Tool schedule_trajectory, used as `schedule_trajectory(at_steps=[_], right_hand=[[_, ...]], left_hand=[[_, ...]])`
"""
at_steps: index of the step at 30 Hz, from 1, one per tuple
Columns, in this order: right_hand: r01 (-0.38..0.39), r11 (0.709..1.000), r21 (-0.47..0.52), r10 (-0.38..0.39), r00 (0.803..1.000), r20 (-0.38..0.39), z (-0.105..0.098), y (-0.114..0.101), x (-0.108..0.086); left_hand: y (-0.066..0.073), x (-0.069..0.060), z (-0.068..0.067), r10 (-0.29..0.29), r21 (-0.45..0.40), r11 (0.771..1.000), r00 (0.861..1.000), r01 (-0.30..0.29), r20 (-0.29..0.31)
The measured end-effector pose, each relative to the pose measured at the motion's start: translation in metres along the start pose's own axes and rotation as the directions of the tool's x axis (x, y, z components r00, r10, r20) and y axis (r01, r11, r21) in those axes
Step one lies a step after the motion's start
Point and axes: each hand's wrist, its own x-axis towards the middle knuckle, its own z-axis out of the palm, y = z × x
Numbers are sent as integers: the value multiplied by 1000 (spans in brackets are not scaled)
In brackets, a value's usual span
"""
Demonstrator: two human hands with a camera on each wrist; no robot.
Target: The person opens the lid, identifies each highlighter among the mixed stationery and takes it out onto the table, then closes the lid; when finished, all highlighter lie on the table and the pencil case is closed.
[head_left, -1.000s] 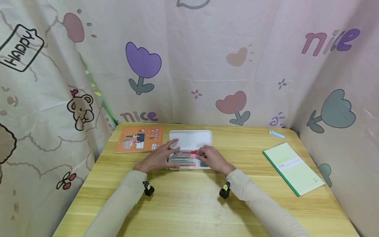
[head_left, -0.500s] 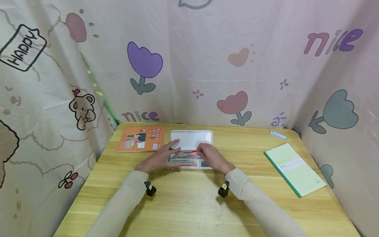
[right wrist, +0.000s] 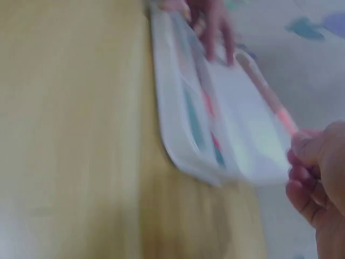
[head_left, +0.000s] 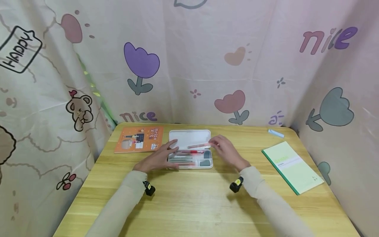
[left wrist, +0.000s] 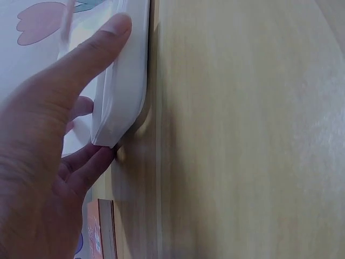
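A white pencil case (head_left: 189,136) lies with its lid back on the table. My left hand (head_left: 156,158) holds its left end, thumb (left wrist: 102,46) against the front wall and the other fingers spread toward the back. Above the lid, my right hand (head_left: 228,152) pinches one end of a slim pen (head_left: 199,145) with a pink section near the fingertips; the right wrist view shows this pen (right wrist: 264,89) slanting clear of the case. Inside the case lie a red-marked pen (head_left: 193,151) and several other pens, partly covered by the left hand.
An orange book (head_left: 139,140) lies to the left of the case. A pale green notebook (head_left: 293,168) and a small light-blue stick-like thing (head_left: 276,133) are on the right. Printed curtains (head_left: 189,65) hang behind the wooden table (head_left: 189,204).
My right hand has lifted the pen out of the case and moved right and up with it. The left hand stays in place on the case.
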Motion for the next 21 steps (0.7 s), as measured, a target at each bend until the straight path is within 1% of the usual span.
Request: schedule_trajectory(at_steps=[4, 6, 9, 12, 15, 17, 21], right_hand=[[-111, 993, 27, 112, 993, -41, -33, 29, -15], [-169, 985, 30, 171, 983, -60, -49, 44, -25], [-225, 974, 20, 226, 970, -93, -67, 68, -39], [-270, 963, 5, 269, 957, -108, -75, 91, -50], [-308, 951, 3, 307, 947, -95, -78, 110, -54], [-317, 948, 2, 316, 944, -94, -78, 119, -54], [-331, 943, 14, 331, 939, -97, -76, 130, -48]], left_hand=[[1, 2, 1, -3, -2, 1000, 1000, 3, 4], [2, 2, 1, 0, 2, 1000, 1000, 0, 0], [3, 2, 1, 7, 2, 1000, 1000, -7, -4], [3, 1, 0, 6, -4, 1000, 1000, -6, -4], [3, 0, 0, 1, -3, 1000, 1000, -1, -3], [3, -1, -1, -9, 2, 1000, 1000, 9, -3], [3, 0, 0, -28, 5, 1000, 1000, 28, -2]])
